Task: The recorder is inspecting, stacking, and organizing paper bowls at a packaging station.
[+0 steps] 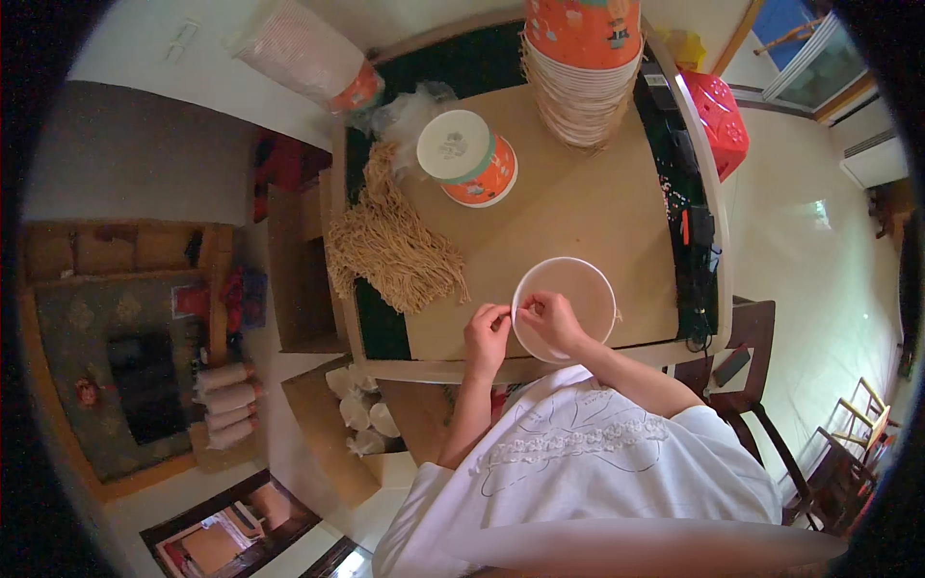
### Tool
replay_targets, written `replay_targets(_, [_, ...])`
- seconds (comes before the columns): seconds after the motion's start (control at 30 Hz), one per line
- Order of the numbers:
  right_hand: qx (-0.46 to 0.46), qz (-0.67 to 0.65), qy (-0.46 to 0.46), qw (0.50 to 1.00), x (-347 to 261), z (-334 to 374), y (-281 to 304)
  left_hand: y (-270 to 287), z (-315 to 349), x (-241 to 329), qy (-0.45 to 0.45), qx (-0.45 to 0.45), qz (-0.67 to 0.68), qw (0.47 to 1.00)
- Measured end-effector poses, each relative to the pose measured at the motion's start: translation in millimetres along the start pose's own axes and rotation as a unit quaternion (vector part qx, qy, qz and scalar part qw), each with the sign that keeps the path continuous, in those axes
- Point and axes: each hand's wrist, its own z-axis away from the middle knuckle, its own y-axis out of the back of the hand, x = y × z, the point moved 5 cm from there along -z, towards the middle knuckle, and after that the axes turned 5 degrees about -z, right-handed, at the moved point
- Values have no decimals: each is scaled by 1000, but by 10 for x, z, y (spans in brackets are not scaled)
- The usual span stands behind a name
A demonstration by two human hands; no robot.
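Observation:
A white paper bucket [594, 285] stands with its mouth up at the table's near edge, in front of me. My left hand [488, 337] is at the outside of its left rim, fingertips pinched together. My right hand [551, 323] reaches over the mouth, its fingers closed against the inner side of that same rim. What the fingertips hold is too small to make out. A short bit of tan cord [619, 315] sticks out at the bucket's right side. To the left lies a loose bundle of tan cords [400, 250].
An orange and white bucket [482, 183] stands upside down beyond the cords, beside crumpled clear plastic [409, 111]. A tall stack of buckets with cords [583, 96] is at the far side. Dark devices and cables [699, 231] line the right edge. A red stool [718, 120] stands beyond.

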Motion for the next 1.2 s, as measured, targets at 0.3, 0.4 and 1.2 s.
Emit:
replay_targets(0.3, [16,55,50,997,-252,120,51,-70,19,-120,43,2,65,997])
replay_targets(0.4, [-109,168,133,971,-586,313,-43,-116,-5,-163,145,-47,207,966])
replay_targets(1.2, [-60,242,108,962,-387,-281,676,-719,-572,313,205,-193,442,852])
